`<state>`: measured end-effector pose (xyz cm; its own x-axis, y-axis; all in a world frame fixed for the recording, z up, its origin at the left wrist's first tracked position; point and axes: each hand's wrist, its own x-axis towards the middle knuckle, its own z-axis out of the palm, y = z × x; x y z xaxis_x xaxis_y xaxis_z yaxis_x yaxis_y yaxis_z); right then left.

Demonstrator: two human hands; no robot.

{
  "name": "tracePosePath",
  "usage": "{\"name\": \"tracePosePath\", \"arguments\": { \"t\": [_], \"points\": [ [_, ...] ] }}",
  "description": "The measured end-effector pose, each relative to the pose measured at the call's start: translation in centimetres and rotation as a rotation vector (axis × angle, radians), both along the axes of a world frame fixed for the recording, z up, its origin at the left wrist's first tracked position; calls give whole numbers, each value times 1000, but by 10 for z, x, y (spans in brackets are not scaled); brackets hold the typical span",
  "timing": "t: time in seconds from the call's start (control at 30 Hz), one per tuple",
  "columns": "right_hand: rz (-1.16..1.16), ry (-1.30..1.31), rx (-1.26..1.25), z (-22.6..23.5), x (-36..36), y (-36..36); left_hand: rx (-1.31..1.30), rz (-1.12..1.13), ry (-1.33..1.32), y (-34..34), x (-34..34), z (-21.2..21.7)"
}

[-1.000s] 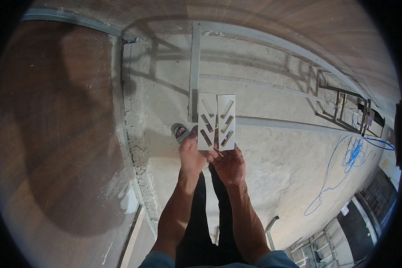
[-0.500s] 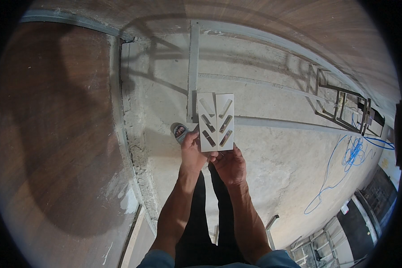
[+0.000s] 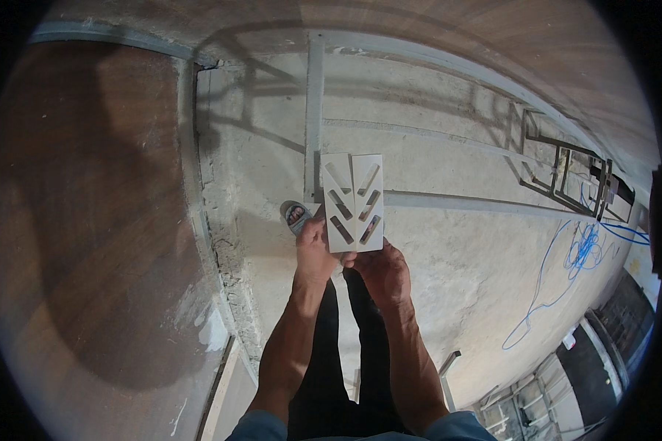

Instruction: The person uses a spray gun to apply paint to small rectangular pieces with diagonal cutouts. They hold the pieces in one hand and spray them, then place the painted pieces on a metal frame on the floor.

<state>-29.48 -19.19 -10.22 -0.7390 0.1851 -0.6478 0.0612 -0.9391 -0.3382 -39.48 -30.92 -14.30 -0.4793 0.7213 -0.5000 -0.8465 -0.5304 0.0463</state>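
Observation:
Both my hands hold up a pale rectangular panel (image 3: 353,202) made of two halves side by side, each cut with slanted slots that form a chevron pattern. My left hand (image 3: 314,246) grips its lower left edge. My right hand (image 3: 381,270) holds it from below at the lower right corner. The panel stands upright in front of me, above the dusty concrete floor (image 3: 449,250). Below it my foot in a grey sandal (image 3: 296,215) shows past the left hand.
Grey metal frame rails (image 3: 315,110) lie across the concrete. A brown wooden surface (image 3: 88,242) fills the left side, edged by crumbling plaster. A blue cable (image 3: 566,264) coils at the right near a metal frame stand (image 3: 566,173).
The two panel halves, slightly apart a second ago, now sit closed together and level. My hands have barely moved.

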Motion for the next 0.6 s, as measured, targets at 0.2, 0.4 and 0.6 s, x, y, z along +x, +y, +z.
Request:
{"name": "tracePosePath", "arguments": {
  "t": [0.2, 0.4, 0.6],
  "points": [
    [29, -41, 7, -3, 8, 8, -167, 58, 49, 6, 5, -3],
    [13, 7, 14, -9, 12, 10, -247, 63, 66, 8, 9, -3],
    [28, 19, 35, -9, 12, 11, -143, 67, 85, 4, 8, -9]
  ]
}}
